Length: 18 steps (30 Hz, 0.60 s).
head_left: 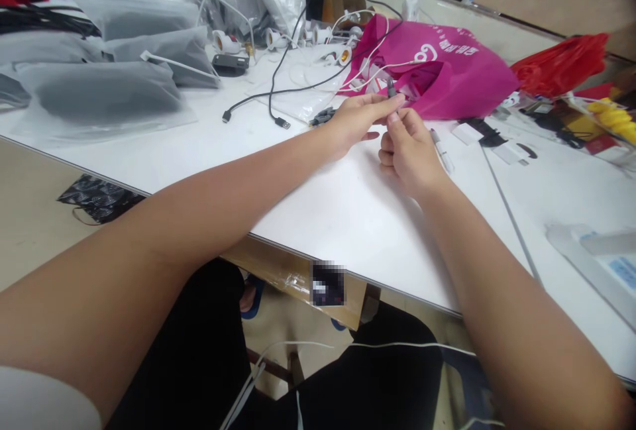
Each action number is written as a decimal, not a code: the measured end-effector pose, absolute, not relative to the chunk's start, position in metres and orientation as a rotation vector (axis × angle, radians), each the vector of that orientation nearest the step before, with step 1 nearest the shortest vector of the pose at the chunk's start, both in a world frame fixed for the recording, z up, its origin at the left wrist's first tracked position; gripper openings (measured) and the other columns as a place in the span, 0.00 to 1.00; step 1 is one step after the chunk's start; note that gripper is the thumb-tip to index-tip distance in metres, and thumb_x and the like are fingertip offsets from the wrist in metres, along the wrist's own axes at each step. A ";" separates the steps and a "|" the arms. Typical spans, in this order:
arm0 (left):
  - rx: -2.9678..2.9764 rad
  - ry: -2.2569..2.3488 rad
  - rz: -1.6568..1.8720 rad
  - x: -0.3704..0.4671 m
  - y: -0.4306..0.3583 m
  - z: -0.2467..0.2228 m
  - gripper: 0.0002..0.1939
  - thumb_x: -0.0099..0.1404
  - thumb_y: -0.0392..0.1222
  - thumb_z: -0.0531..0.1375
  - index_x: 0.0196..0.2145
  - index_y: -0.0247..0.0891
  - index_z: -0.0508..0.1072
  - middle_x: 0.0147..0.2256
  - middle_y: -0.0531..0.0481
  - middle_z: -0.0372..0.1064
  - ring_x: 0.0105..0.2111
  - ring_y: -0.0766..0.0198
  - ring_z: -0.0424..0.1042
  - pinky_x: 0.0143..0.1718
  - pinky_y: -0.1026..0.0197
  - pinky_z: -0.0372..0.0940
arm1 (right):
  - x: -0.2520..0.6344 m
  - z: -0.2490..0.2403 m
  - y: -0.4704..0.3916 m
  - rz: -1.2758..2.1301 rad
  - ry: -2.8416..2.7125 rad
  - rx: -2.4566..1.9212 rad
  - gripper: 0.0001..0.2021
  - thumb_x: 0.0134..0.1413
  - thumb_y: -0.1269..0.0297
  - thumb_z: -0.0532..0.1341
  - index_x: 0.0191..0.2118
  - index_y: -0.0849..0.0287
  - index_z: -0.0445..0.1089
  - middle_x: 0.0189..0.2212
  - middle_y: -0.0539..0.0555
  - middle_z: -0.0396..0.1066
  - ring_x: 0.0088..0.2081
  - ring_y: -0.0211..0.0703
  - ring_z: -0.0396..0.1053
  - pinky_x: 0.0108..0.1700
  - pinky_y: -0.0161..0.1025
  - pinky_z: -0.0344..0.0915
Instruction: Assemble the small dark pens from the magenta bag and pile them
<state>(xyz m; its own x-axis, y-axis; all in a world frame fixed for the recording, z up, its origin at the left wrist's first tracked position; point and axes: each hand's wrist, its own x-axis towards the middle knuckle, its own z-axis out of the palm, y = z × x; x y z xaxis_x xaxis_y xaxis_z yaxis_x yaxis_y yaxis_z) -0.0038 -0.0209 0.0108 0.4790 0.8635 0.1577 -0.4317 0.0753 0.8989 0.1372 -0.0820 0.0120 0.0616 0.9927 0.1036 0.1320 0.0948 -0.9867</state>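
Note:
Both my hands meet over the white table, in front of a magenta bag (462,75). Between the fingertips of my left hand (355,122) is a small dark grey object (391,88), pointing up; it looks like a pen tip or cap. My right hand (410,148) is curled, its thumb and finger pinched against the lower end of the same object, most of which is hidden. A white marker with a grey end (442,152) lies just right of my right hand. A small dark bundle (322,116) lies beside my left wrist.
Grey pouches (106,95) lie at the left. A black cable (278,91) curves across the table (328,218) behind my left arm. White lamp sockets (322,35) stand at the back. White adapters (467,133), a red bag (561,69) and a clear package (606,264) are at the right.

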 end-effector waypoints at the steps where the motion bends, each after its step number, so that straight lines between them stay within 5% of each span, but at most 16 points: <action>1: 1.100 0.474 1.021 -0.002 -0.020 0.010 0.13 0.72 0.49 0.77 0.39 0.46 0.79 0.45 0.41 0.82 0.64 0.40 0.76 0.66 0.42 0.70 | 0.136 0.012 -0.082 1.024 -1.290 -1.267 0.31 0.66 0.25 0.73 0.46 0.45 0.62 0.24 0.40 0.47 0.21 0.35 0.41 0.24 0.36 0.38; 5: 1.087 0.508 1.037 0.002 -0.017 0.009 0.07 0.73 0.46 0.74 0.40 0.49 0.80 0.41 0.46 0.81 0.57 0.45 0.78 0.60 0.45 0.74 | 0.132 0.016 -0.086 1.035 -1.257 -1.304 0.30 0.68 0.25 0.70 0.44 0.46 0.63 0.23 0.41 0.45 0.20 0.36 0.40 0.23 0.37 0.36; 10: 1.083 0.578 1.093 -0.001 -0.018 0.011 0.18 0.78 0.47 0.74 0.32 0.43 0.75 0.35 0.48 0.78 0.45 0.57 0.77 0.57 0.52 0.71 | 0.124 0.023 -0.093 1.010 -1.281 -1.300 0.29 0.67 0.30 0.75 0.42 0.46 0.62 0.24 0.41 0.48 0.20 0.36 0.42 0.23 0.38 0.37; 18: 1.076 0.538 1.063 0.000 -0.019 0.014 0.10 0.80 0.45 0.72 0.38 0.44 0.81 0.38 0.48 0.80 0.46 0.56 0.79 0.51 0.53 0.71 | 0.128 0.022 -0.092 1.024 -1.278 -1.303 0.30 0.68 0.28 0.73 0.42 0.46 0.62 0.24 0.41 0.46 0.20 0.36 0.41 0.23 0.38 0.37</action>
<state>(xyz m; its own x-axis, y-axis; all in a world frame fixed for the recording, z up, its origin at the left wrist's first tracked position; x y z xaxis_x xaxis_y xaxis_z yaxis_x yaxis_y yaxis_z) 0.0003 -0.0185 0.0139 0.4300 0.8943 0.1241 -0.4291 0.0815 0.8996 0.1276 -0.0923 0.0220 0.0826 0.9939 0.0732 0.1455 0.0606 -0.9875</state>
